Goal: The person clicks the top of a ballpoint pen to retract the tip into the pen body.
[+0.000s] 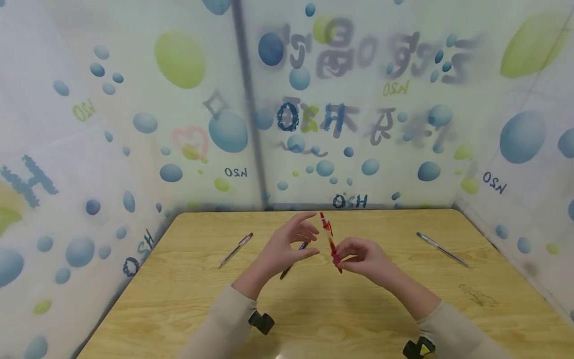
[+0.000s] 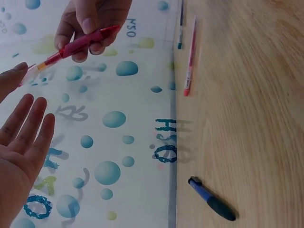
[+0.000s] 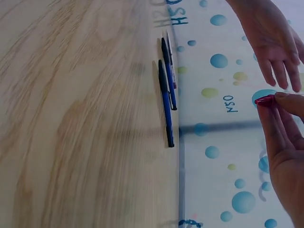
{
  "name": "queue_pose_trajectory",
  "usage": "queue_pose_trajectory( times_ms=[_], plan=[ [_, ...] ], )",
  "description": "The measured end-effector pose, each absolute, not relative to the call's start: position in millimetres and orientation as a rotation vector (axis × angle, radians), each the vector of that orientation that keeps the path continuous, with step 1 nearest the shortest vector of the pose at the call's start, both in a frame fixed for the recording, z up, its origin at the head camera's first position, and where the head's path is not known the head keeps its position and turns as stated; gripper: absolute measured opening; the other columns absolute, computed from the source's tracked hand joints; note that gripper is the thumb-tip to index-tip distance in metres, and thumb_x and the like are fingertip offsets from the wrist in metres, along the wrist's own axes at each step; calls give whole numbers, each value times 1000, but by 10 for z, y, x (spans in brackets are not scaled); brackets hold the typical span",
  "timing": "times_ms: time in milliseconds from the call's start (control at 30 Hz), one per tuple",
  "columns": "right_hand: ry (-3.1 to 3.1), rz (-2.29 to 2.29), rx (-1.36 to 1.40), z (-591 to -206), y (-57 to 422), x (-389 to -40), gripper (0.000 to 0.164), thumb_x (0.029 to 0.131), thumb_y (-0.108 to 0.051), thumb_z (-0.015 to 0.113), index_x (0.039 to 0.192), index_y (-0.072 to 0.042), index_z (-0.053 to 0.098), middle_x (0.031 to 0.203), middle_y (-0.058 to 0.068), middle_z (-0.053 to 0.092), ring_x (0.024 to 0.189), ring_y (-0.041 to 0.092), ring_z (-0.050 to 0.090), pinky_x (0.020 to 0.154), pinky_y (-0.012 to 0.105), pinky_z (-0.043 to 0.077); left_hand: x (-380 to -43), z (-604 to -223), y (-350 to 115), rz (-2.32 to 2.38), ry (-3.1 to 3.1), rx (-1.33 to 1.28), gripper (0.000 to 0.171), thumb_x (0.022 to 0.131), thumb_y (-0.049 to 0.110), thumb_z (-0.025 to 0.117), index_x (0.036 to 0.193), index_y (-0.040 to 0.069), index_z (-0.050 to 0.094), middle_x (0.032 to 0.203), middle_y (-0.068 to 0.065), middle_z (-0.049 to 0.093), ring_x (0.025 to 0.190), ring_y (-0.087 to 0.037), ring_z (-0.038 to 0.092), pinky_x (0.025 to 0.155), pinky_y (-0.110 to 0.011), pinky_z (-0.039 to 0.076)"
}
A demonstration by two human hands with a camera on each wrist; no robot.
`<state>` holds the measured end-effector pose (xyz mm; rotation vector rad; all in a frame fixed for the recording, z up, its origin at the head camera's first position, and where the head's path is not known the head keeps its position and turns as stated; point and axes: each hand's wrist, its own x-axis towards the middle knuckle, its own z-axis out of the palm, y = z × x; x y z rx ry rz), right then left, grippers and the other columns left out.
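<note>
My right hand (image 1: 366,260) pinches a red pen (image 1: 331,239) by its lower part, between thumb and fingertips, and holds it up over the table. The pen leans a little, with its clip end on top. My left hand (image 1: 287,244) is beside the pen's upper part, fingers spread and slightly bent. In the left wrist view, the left thumb (image 2: 13,78) overlaps the pen's clear end while the other fingers stretch out free of it. Only the red end of the pen shows in the right wrist view, at the right fingertips (image 3: 268,107).
Behind the left hand lies a dark blue pen (image 1: 291,264) on the wooden table (image 1: 332,324). A clear pen with a dark red end (image 1: 236,249) lies to the left, and a blue-ended pen (image 1: 441,248) to the right. A printed curtain (image 1: 367,174) hangs around the table's edges.
</note>
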<state>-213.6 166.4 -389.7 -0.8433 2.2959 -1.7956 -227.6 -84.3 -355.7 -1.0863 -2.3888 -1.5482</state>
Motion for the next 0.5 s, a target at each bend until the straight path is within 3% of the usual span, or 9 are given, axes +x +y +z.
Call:
queue_pose_trajectory(
  times_ms=[267,500],
  plan=[
    [2346,-1766,-804,-3909,1899,-2139,20,88,-1,71,107,-1,65,108,23,63,97,23,67,79,33,56,-2278,-3633,-992,-1415,-2453,-1128,67,84,6,78,142,13,46,113,-5,64,101,-23,64,91,-35,51],
    [2377,-1751,-722,-3981,2145,-2148,24,89,-1,70,111,2,63,110,25,62,98,22,66,80,37,57,-2247,-3691,-1117,-1405,-2548,-1126,63,85,10,77,141,10,48,114,-4,63,102,-26,63,91,-37,51]
  ],
)
